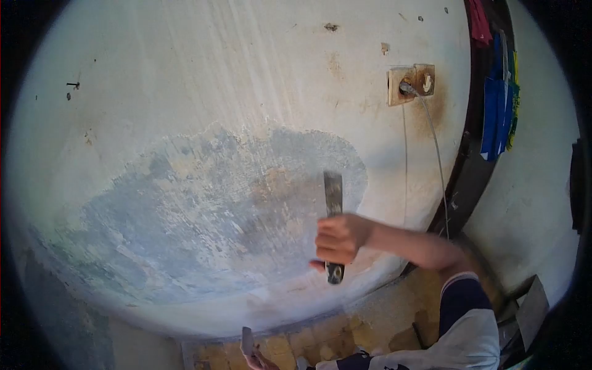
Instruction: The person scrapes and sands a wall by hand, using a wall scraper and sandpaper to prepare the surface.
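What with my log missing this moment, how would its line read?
right hand grips putty knife; blade against scraped wall patch; left hand holds flat object

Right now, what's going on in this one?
A person is working on a wall with a scraper. The right hand grips the scraper by its handle, blade up and against the wall, at the right edge of a big grey patch where the paint is gone. The left hand, low in view, holds a small flat tool.

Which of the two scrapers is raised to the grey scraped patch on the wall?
The long scraper in the right hand, blade upright at the grey patch. The short scraper in the left hand is held low.
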`<action>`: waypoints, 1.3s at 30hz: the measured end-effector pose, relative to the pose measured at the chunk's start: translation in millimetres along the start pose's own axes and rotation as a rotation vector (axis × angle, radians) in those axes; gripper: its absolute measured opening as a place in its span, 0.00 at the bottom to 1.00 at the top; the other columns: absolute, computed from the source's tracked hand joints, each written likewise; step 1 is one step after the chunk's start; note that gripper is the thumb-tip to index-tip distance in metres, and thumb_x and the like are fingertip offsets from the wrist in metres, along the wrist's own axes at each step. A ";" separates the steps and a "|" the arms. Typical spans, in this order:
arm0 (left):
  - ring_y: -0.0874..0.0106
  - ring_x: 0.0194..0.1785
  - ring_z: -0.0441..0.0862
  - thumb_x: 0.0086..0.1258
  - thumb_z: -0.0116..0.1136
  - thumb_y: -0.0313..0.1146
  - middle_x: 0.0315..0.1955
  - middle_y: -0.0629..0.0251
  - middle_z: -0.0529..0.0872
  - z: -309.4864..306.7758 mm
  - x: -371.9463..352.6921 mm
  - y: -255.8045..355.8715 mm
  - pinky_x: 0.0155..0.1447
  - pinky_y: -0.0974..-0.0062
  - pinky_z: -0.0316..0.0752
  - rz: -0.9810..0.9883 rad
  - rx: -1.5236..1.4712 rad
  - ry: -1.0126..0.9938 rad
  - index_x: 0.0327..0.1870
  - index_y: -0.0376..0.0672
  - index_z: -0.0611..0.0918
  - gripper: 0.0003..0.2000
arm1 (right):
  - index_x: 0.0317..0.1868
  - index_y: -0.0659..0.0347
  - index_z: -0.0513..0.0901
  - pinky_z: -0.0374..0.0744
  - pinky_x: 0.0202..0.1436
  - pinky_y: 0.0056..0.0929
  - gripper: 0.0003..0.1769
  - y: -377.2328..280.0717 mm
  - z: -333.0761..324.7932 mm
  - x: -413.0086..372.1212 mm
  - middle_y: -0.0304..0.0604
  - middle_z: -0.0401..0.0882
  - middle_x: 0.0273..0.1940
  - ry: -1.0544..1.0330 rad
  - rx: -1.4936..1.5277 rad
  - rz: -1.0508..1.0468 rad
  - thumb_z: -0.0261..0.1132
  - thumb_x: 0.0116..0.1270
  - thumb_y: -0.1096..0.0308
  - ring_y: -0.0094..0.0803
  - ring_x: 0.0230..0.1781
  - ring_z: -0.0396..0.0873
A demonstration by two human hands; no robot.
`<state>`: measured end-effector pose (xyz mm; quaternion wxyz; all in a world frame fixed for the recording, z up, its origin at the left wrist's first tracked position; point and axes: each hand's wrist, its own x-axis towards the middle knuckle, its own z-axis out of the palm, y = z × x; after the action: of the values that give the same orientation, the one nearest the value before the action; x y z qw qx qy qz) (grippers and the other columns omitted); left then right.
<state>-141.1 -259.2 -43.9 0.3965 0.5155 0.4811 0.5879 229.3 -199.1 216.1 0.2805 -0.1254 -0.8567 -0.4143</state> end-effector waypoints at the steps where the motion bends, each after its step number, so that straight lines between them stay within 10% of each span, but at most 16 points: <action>1: 0.56 0.71 0.68 0.79 0.46 0.39 0.67 0.46 0.72 6.8 10.9 17.8 0.70 0.51 0.62 0.052 0.008 -0.021 0.68 0.35 0.71 0.23 | 0.16 0.54 0.68 0.68 0.23 0.25 0.22 -21.0 0.8 -3.0 0.33 0.67 0.17 -0.011 0.054 0.118 0.69 0.63 0.59 0.25 0.16 0.68; 4: 0.64 0.46 0.80 0.78 0.45 0.43 0.46 0.56 0.84 8.5 53.0 -13.4 0.53 0.66 0.74 0.262 0.055 0.192 0.59 0.30 0.77 0.23 | 0.27 0.60 0.74 0.73 0.32 0.33 0.25 -96.5 6.7 -11.5 0.40 0.73 0.30 -0.036 0.302 0.619 0.72 0.59 0.47 0.33 0.29 0.75; 6: 0.64 0.50 0.83 0.80 0.43 0.45 0.48 0.49 0.86 17.0 79.6 20.3 0.53 0.66 0.75 0.615 0.169 0.095 0.57 0.27 0.78 0.25 | 0.41 0.63 0.73 0.74 0.42 0.38 0.29 -134.7 3.1 -10.9 0.46 0.73 0.40 -0.291 0.447 0.807 0.70 0.62 0.44 0.39 0.37 0.76; 11: 0.52 0.40 0.89 0.80 0.41 0.51 0.40 0.45 0.88 54.8 158.0 48.9 0.45 0.64 0.82 0.670 0.291 0.236 0.50 0.24 0.82 0.30 | 0.52 0.64 0.71 0.76 0.47 0.44 0.29 -214.1 8.8 -43.9 0.52 0.74 0.45 -0.637 0.762 1.161 0.67 0.66 0.47 0.45 0.42 0.78; 14: 0.49 0.60 0.80 0.77 0.51 0.30 0.55 0.45 0.82 95.0 202.0 151.2 0.62 0.55 0.79 1.390 0.348 0.128 0.57 0.33 0.78 0.13 | 0.51 0.62 0.72 0.77 0.44 0.44 0.26 -252.3 -9.8 -43.2 0.52 0.76 0.40 -0.658 0.836 1.443 0.67 0.67 0.49 0.49 0.40 0.80; 19: 0.50 0.66 0.74 0.68 0.61 0.23 0.60 0.52 0.80 144.5 237.1 260.2 0.67 0.54 0.76 1.610 0.336 0.012 0.56 0.38 0.80 0.16 | 0.41 0.59 0.76 0.76 0.32 0.40 0.23 -337.4 -25.2 -54.0 0.49 0.78 0.28 -0.326 0.705 1.940 0.70 0.63 0.48 0.49 0.27 0.79; 22: 0.61 0.69 0.72 0.64 0.63 0.24 0.63 0.61 0.78 184.3 275.1 310.8 0.68 0.62 0.76 1.874 0.401 -0.083 0.60 0.42 0.80 0.21 | 0.36 0.60 0.77 0.75 0.31 0.37 0.25 -366.8 -33.0 -58.0 0.50 0.79 0.28 -0.507 0.580 2.083 0.73 0.60 0.46 0.46 0.27 0.79; 28: 0.67 0.77 0.59 0.73 0.55 0.35 0.73 0.70 0.66 231.7 303.9 393.9 0.79 0.56 0.56 1.793 0.384 -0.033 0.71 0.55 0.70 0.25 | 0.35 0.60 0.80 0.76 0.33 0.38 0.25 -336.7 -42.8 -56.6 0.48 0.78 0.26 -0.885 0.531 1.971 0.73 0.59 0.45 0.45 0.26 0.78; 32: 0.73 0.79 0.54 0.74 0.53 0.40 0.74 0.75 0.64 240.4 310.3 398.6 0.82 0.56 0.45 1.763 0.647 0.100 0.73 0.61 0.67 0.26 | 0.35 0.58 0.82 0.77 0.34 0.38 0.27 -271.6 -33.1 -90.5 0.46 0.78 0.28 -0.586 0.556 1.890 0.74 0.56 0.41 0.45 0.29 0.79; 39: 0.74 0.80 0.48 0.75 0.42 0.50 0.78 0.78 0.54 239.1 300.6 396.0 0.82 0.54 0.35 1.683 0.787 0.182 0.78 0.63 0.57 0.29 | 0.21 0.55 0.72 0.63 0.30 0.37 0.31 -73.7 -34.0 -1.9 0.39 0.69 0.20 -0.112 0.227 0.897 0.76 0.45 0.37 0.36 0.21 0.69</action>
<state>60.4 -20.7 410.8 -0.4022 0.7438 0.1431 0.5143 210.6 -271.7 184.8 0.3972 -0.4742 -0.7717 -0.1480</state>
